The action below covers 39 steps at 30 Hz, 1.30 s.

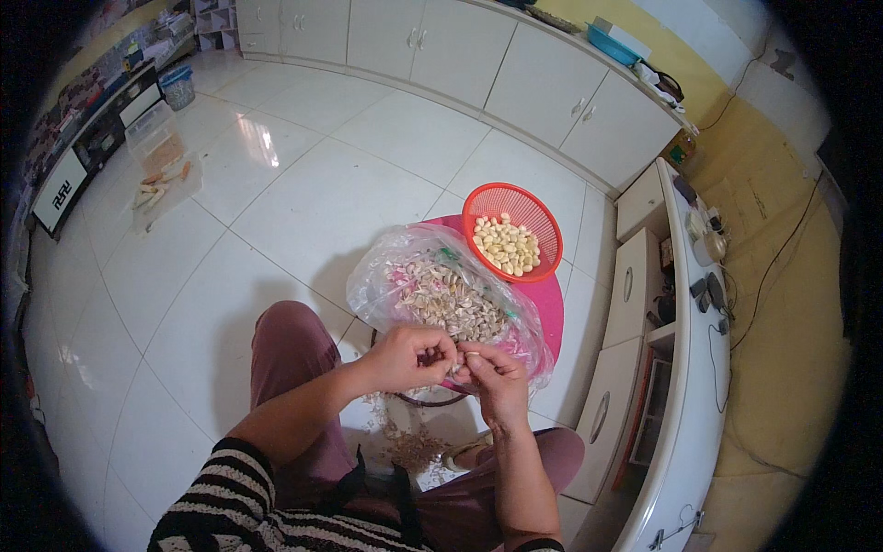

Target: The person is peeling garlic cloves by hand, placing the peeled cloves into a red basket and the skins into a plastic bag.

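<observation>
My left hand [414,357] and my right hand [495,379] meet over the near edge of a clear plastic bag [372,276]. Their fingertips pinch a small pale garlic clove, mostly hidden by the fingers. Many unpeeled garlic cloves [451,299] with papery skins fill the open bag. The bag lies on a round pink tabletop [549,313]. Just past it on the right, a red plastic colander [549,217] holds peeled, cream-coloured cloves [506,244].
Scraps of garlic skin [409,449] litter the floor between my knees. A white cabinet with drawers [612,391] stands close on the right. Along the far wall run white cupboards [460,46]. A clear plastic box [166,170] and a small bin [177,87] sit at the far left.
</observation>
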Available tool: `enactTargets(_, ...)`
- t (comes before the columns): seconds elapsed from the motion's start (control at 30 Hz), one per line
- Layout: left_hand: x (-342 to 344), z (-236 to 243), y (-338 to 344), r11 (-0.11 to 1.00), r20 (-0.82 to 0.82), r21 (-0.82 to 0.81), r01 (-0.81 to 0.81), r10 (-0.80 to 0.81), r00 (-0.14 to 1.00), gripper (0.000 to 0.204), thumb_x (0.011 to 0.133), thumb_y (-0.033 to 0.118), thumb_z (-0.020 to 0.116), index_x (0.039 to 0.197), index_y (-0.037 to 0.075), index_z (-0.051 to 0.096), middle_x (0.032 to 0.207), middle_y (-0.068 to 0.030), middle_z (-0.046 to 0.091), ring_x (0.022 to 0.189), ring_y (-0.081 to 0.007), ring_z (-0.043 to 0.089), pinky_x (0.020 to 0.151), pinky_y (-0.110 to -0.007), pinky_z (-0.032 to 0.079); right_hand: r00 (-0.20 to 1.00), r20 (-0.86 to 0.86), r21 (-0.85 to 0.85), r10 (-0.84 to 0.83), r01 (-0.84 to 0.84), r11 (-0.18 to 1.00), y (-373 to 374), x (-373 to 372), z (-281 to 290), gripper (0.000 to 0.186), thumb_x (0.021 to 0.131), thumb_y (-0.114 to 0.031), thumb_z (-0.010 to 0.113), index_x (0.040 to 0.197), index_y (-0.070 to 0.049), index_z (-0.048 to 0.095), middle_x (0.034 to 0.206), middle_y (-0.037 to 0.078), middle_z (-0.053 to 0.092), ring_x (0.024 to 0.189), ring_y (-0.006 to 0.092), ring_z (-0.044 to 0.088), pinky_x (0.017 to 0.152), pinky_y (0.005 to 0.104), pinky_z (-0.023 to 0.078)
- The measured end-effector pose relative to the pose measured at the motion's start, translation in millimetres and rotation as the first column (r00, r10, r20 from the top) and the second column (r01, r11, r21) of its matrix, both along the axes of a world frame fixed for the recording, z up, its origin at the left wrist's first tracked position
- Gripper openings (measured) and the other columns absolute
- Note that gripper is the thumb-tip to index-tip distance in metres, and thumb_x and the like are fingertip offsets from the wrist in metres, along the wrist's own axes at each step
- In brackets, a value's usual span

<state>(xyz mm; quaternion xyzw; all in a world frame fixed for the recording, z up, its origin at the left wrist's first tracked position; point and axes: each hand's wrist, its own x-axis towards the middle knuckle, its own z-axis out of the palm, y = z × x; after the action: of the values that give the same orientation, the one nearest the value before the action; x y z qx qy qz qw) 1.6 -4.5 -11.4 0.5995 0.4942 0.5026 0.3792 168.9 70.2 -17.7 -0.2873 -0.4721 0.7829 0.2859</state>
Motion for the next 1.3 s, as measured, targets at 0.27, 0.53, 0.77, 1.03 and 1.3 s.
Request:
enactTargets(0.27, 3, 11, -4, 0.982, 0.087, 0.146, -0.121, 0.109, 0.990, 0.012, 0.069, 0.002, 0.068, 0.079, 0.003, 0.061, 0.081, -0.0060, 0.058, 0.072, -0.0118, 0.056, 0.064, -0.023, 0.045, 0.988, -0.150, -0.098, -0.020, 0.006, 0.995, -3, 1, 9, 0.019, 0.083, -0.004, 0.054, 0.101, 0.002, 0.057, 0.093, 0.014, 0.062, 0.077, 0.0166, 0.061, 0.069, 0.0278, 0.052)
enactTargets(0.53, 6, 5, -1, 0.940, -0.070, 0.261, -0.219, 0.245, 0.967, 0.023, 0.066, 0.005, 0.072, 0.087, 0.005, 0.065, 0.085, -0.0073, 0.060, 0.076, -0.0145, 0.059, 0.064, -0.025, 0.047, 0.977, -0.198, 0.141, -0.081, 0.111, 0.984, -8, -3, -3, 0.010, 0.078, 0.003, 0.059, 0.088, 0.001, 0.057, 0.089, 0.010, 0.062, 0.077, 0.0141, 0.060, 0.070, 0.0255, 0.050)
enactTargets(0.77, 7, 2, -2, 0.904, -0.100, 0.355, -0.238, 0.290, 0.952, 0.019, 0.065, 0.004, 0.072, 0.083, 0.005, 0.067, 0.080, -0.0066, 0.061, 0.072, -0.0154, 0.060, 0.061, -0.025, 0.047, 0.970, -0.232, 0.127, -0.072, 0.104, 0.987, -8, -3, -3, 0.012, 0.076, 0.003, 0.060, 0.088, 0.000, 0.059, 0.088, 0.010, 0.062, 0.075, 0.0135, 0.059, 0.067, 0.0252, 0.050)
enactTargets(1.03, 5, 3, -3, 0.890, -0.091, 0.393, -0.230, 0.286, 0.954, 0.014, 0.066, 0.003, 0.072, 0.078, 0.005, 0.066, 0.077, -0.0056, 0.061, 0.068, -0.0151, 0.060, 0.059, -0.025, 0.047, 0.978, -0.208, -0.031, -0.025, 0.019, 0.999, -6, 0, -3, 0.014, 0.076, 0.001, 0.061, 0.090, 0.001, 0.059, 0.083, 0.010, 0.062, 0.071, 0.0152, 0.060, 0.066, 0.0265, 0.050)
enactTargets(1.3, 1, 4, -3, 0.933, -0.156, 0.324, -0.156, 0.215, 0.964, 0.011, 0.069, 0.003, 0.069, 0.077, 0.003, 0.061, 0.078, -0.0060, 0.059, 0.072, -0.0171, 0.059, 0.062, -0.027, 0.047, 0.996, -0.078, 0.026, 0.044, -0.042, 0.999, -3, 1, 3, 0.019, 0.077, 0.000, 0.060, 0.096, 0.001, 0.060, 0.085, 0.008, 0.063, 0.070, 0.0135, 0.060, 0.065, 0.0249, 0.050)
